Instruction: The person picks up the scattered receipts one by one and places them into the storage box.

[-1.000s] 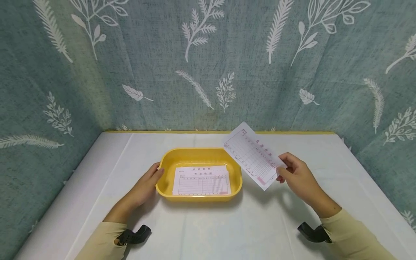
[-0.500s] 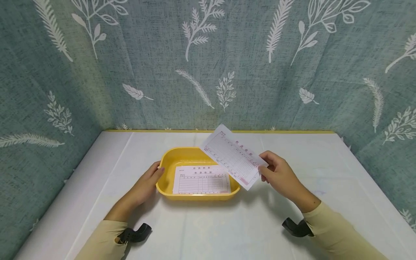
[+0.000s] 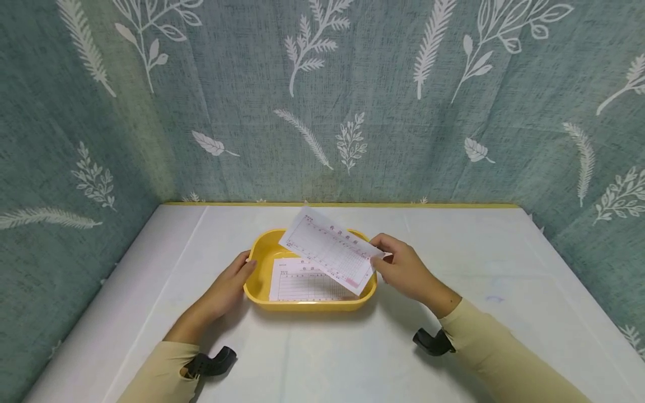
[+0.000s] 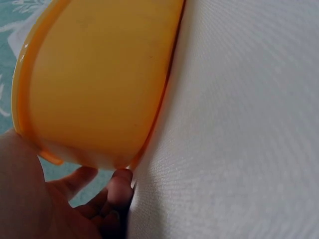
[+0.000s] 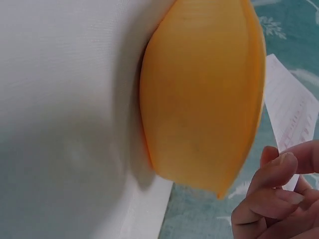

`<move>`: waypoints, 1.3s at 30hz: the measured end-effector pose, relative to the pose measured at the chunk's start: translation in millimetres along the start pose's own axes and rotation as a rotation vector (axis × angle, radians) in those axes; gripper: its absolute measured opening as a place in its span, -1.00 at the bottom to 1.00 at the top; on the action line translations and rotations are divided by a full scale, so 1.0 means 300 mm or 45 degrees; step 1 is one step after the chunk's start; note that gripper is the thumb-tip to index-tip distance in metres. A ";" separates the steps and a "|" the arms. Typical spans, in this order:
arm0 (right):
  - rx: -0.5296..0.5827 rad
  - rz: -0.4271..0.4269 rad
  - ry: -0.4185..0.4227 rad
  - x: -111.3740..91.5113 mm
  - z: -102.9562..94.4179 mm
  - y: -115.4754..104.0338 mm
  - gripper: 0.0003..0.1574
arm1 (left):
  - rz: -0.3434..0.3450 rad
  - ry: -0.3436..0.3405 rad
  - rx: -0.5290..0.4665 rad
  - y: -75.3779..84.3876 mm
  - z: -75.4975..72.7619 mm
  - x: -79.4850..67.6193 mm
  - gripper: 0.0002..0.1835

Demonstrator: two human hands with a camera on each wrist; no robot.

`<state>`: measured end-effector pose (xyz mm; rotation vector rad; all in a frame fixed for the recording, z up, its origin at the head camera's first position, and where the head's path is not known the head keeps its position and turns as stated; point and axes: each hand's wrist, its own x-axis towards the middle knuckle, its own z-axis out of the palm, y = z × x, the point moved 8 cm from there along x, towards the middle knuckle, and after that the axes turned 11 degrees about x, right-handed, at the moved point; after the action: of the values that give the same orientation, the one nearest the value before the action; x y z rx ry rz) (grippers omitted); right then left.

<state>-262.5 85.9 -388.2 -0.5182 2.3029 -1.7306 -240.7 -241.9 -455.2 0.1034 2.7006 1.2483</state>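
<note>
A yellow plastic basin (image 3: pixel 262 280) stands on the white table, with printed receipt slips (image 3: pixel 297 284) lying in it. My left hand (image 3: pixel 227 288) grips the basin's left end, thumb over the rim; in the left wrist view its fingers (image 4: pixel 119 189) lie against the basin's outer wall. Between thumb and fingers my right hand (image 3: pixel 405 271) pinches the right end of another receipt slip (image 3: pixel 330 246). That slip is tilted above the basin and hides part of the slips below. In the right wrist view the pinched slip (image 5: pixel 289 104) shows beyond the basin's rim.
White cloth covers the table (image 3: pixel 322 358) around the basin. A green curtain (image 3: pixel 252 112) with white leaf prints hangs behind and at both sides. Each wrist carries a black strap mount (image 3: pixel 214 362).
My right hand has carried the pinched slip leftward, from right of the basin to above it, and the slip lies flatter. The left hand and basin have stayed in place.
</note>
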 end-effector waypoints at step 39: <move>-0.590 -0.058 -0.058 0.084 0.038 0.017 -0.64 | -0.026 -0.029 0.039 -0.004 0.017 0.037 -0.38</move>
<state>-282.1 67.0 -395.3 -0.6828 2.6797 -1.1768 -250.9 -237.3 -460.6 0.0933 2.6954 1.1930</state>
